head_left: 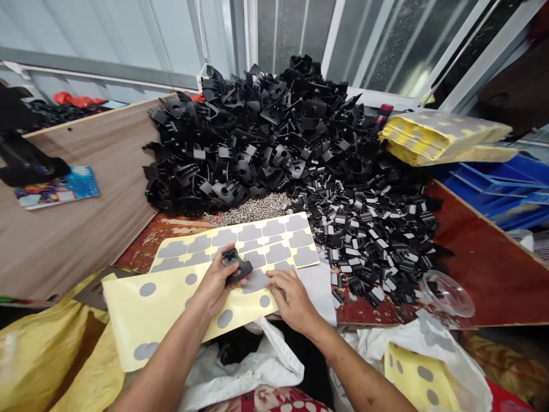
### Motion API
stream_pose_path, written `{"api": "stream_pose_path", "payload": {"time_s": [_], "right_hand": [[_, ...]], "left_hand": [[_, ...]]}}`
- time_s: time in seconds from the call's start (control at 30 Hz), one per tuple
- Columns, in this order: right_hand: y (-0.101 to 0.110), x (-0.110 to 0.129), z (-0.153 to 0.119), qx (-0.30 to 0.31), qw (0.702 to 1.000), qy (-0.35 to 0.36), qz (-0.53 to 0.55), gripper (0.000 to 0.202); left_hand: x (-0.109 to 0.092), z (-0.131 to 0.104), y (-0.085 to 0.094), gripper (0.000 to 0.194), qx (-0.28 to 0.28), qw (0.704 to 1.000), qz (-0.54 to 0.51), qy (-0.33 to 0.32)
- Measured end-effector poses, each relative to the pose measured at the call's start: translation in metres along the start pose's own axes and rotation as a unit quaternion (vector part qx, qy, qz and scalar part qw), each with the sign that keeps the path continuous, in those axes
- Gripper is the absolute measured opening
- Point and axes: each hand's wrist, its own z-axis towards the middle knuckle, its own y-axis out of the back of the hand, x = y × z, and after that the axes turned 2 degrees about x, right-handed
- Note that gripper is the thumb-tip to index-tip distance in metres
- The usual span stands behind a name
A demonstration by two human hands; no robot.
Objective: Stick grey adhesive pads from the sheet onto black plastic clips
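My left hand [217,283] is closed around a black plastic clip part [238,268], thumb on top of it. Below and beside it lie yellow backing sheets with grey stickers; one sheet [199,240] has rows of shaped grey stickers, and a nearer sheet [171,303] carries grey ovals. My right hand [291,297] is over the right part of these sheets, fingers bent and apart, fingertips close to a grey sticker [256,280]. Nothing shows between its fingers. Whether the fingertips touch the sticker, I cannot tell.
A large heap of black plastic parts [266,131] fills the back of the table. Small silver metal pieces [257,209] lie before it, and small black-and-grey clips [369,234] at right. A clear plastic bowl [448,294], stacked yellow sheets [441,137] and blue trays [506,186] are farther right.
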Motion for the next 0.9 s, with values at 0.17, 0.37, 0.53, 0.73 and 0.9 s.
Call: {"api": "stream_pose_path", "payload": {"time_s": [0.17, 0.37, 0.53, 0.73, 0.9], "right_hand": [[0.035, 0.005, 0.008, 0.151, 0.973, -0.03, 0.172, 0.019], [0.051, 0.022, 0.006, 0.132, 0.938, -0.076, 0.311, 0.017], [0.024, 0.028, 0.014, -0.089, 0.97, -0.095, 0.207, 0.02], [0.004, 0.038, 0.021, -0.086, 0.974, -0.081, 0.193, 0.016], [-0.003, 0.045, 0.022, -0.076, 0.982, -0.061, 0.163, 0.012]], "left_hand": [[0.002, 0.0, -0.001, 0.058, -0.004, 1.0, -0.015, 0.003], [0.001, 0.002, -0.002, 0.061, -0.01, 1.0, -0.025, -0.014], [-0.007, -0.028, -0.01, 0.056, 0.06, 0.995, -0.071, 0.022], [-0.003, -0.061, -0.019, 0.042, 0.109, 0.981, -0.155, 0.049], [-0.001, -0.065, -0.016, 0.04, 0.133, 0.976, -0.166, 0.054]]}}
